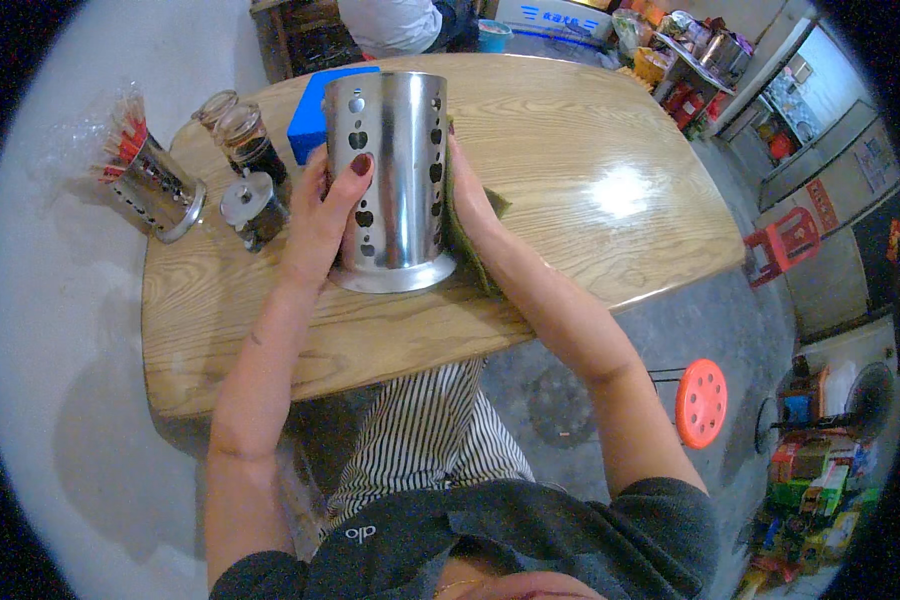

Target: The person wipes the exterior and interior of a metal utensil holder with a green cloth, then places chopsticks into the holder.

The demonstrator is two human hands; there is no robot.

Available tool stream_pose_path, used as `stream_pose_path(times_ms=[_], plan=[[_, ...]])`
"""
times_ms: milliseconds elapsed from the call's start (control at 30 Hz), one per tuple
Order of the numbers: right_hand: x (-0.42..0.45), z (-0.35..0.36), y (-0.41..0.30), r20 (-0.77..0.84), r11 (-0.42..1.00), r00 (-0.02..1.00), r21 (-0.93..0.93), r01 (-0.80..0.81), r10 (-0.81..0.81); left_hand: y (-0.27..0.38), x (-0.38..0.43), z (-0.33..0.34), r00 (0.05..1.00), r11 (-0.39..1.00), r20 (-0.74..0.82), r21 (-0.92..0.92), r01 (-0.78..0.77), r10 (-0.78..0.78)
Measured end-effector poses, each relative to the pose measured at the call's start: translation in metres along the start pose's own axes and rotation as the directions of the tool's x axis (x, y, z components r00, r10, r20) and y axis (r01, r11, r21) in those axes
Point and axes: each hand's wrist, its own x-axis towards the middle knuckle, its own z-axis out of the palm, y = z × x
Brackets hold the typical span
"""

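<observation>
A tall metal cylinder with apple-shaped cut-outs and a flared base stands upright, close in front of me, on or just above the wooden table. My left hand grips its left side, thumb across the front. On the right side, my right hand presses a green cloth against the metal; its fingertips are mostly hidden behind the cylinder. Behind it lies a blue box.
At the table's left are a metal holder of wrapped chopsticks, a glass jar of dark contents and a lidded glass pot. A red stool stands at right. A person in a white top is beyond the table.
</observation>
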Motion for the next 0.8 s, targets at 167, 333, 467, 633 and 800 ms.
stream_pose_path(times_ms=[167,333,467,633,800], plan=[[-0.003,0.006,-0.001,0.029,0.995,0.997,0.065,-0.078,0.076,0.003,0.012,-0.011,0.924,0.919,-0.100,0.187,-0.347,0.370],[0.007,-0.001,0.012,0.012,0.985,0.985,0.006,0.174,-0.174,0.004,0.014,-0.013,0.946,0.919,0.026,0.228,-0.321,0.324],[-0.001,0.004,0.011,0.214,0.896,0.915,-0.220,0.385,-0.341,0.007,0.003,-0.009,0.949,0.913,0.149,0.265,-0.309,0.278],[-0.014,0.008,0.004,0.235,0.867,0.870,-0.155,0.474,-0.434,0.005,0.002,0.006,0.947,0.916,0.056,0.240,-0.322,0.318],[-0.010,0.004,-0.001,0.113,0.844,0.883,-0.260,0.468,-0.455,0.002,-0.005,0.008,0.967,0.954,0.090,0.167,-0.251,0.239]])
